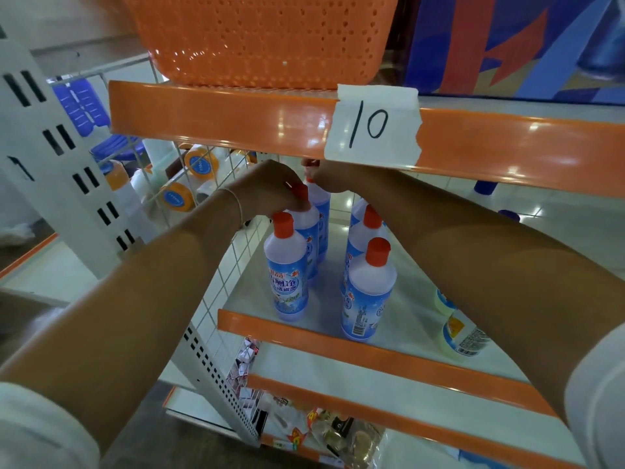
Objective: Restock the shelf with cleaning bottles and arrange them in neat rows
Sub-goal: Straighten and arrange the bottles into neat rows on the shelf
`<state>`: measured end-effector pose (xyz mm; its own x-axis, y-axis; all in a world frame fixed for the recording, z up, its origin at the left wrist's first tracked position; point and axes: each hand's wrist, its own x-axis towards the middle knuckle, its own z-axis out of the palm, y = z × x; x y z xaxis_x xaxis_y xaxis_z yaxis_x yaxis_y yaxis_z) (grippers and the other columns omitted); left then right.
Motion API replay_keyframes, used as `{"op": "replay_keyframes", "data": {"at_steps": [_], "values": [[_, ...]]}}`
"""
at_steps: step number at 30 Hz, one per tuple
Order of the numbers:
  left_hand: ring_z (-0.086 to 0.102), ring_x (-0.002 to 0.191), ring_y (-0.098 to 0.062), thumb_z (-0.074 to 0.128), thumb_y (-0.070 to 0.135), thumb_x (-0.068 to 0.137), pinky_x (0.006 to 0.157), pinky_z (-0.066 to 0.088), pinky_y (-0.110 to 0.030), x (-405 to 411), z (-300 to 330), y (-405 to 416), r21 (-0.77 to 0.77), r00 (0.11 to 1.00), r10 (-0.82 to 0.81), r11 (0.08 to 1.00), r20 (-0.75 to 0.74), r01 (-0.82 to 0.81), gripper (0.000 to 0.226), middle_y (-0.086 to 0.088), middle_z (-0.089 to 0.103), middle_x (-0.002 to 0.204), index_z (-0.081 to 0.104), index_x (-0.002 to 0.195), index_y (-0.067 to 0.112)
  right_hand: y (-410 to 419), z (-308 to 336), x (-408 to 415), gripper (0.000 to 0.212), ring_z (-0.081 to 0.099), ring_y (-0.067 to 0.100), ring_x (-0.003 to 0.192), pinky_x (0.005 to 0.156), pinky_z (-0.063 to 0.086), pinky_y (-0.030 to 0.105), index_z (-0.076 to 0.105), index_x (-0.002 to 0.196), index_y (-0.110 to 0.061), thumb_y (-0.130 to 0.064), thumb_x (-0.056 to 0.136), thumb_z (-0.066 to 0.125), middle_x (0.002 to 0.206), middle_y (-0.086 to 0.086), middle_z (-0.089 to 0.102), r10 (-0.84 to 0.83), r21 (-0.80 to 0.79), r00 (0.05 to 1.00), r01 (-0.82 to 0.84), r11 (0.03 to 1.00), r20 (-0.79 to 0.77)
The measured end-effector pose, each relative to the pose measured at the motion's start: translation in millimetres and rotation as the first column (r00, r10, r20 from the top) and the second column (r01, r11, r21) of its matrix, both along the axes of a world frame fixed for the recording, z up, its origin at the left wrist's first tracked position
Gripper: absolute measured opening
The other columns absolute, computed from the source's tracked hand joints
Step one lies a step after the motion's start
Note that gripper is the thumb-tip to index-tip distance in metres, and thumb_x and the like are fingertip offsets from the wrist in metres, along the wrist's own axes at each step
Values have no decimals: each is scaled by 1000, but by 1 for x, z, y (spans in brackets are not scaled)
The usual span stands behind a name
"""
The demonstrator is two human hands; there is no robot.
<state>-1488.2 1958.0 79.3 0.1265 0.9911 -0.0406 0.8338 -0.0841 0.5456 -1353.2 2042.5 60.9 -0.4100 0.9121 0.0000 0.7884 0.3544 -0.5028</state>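
White cleaning bottles with blue labels and red caps stand in two rows on the white shelf (324, 319) with an orange front lip. The left row's front bottle (287, 272) stands free, as does the right row's front bottle (367, 292). My left hand (270, 189) grips the red cap of the second bottle (309, 231) in the left row. My right hand (333, 176) is closed on the top of the rear bottle (321, 211) in that row, partly hidden under the upper shelf edge.
An orange perforated basket (260, 38) sits on the upper shelf, whose lip carries a paper tag reading 10 (372, 125). Two yellow-white bottles (461, 333) stand at the shelf's right under my forearm. A wire grid side panel (189, 184) borders the left. Lower shelves hold packaged goods (321, 431).
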Motion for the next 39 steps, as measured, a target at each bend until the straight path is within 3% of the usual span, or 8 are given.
{"op": "replay_keyframes", "data": {"at_steps": [3,6,10,12,17,23,30,39], "values": [[63,78,-11,74,30,80,46,49,-14,-6,5,-4,-70,986,41,997,159,-30,28,1,64,93,64,105,22,-18,12,3,35,26,-5,64,70,31,3,25,71,-35,-26,104,31,75,-16,27,-7,-58,1000,7,998,-10],[67,91,-20,62,36,89,71,60,-32,-16,6,-17,-71,899,116,993,423,-95,30,-7,68,101,61,110,14,-42,25,6,35,28,-3,61,49,29,-7,30,70,-31,-31,104,31,71,-12,31,24,20,999,-23,1000,-38],[64,83,-26,50,13,95,76,55,-40,-30,-14,-46,-36,746,176,979,642,-200,11,-10,65,90,61,96,12,-61,29,6,36,31,1,55,47,32,-3,37,69,-25,-36,103,36,65,-7,33,82,87,990,-72,994,-117],[61,84,-26,48,-10,83,68,54,-33,-38,-34,-61,-72,716,152,987,681,-142,28,-10,64,91,61,91,13,-64,26,7,37,36,4,54,47,35,6,50,78,-14,-41,101,42,62,-4,38,103,96,986,-90,991,-132],[60,102,-21,73,3,72,89,53,-38,-42,-72,-87,-252,879,54,965,475,76,63,-6,59,116,48,129,18,-70,20,8,33,59,9,87,72,46,18,67,109,-14,-38,87,67,103,-4,66,194,142,981,-193,971,2],[65,94,-13,89,22,60,88,55,-35,-22,-108,-91,-131,902,126,988,412,-79,81,10,64,103,48,129,24,-73,18,5,33,62,13,92,77,47,23,69,110,-13,-30,82,73,109,1,69,149,189,989,-148,971,11],[60,87,-7,83,25,67,64,40,-5,-11,-137,-99,10,913,169,982,371,-186,60,13,62,99,56,121,25,-79,19,4,35,59,12,91,77,43,21,68,113,-10,-27,83,74,111,4,68,118,219,993,-121,968,27],[66,93,-12,85,39,55,84,57,-37,-11,-146,-93,-13,899,184,981,396,-195,67,8,69,105,57,115,27,-84,19,-5,37,57,12,91,79,43,23,67,116,-9,-26,83,73,114,6,68,37,218,998,-49,975,56]]}}
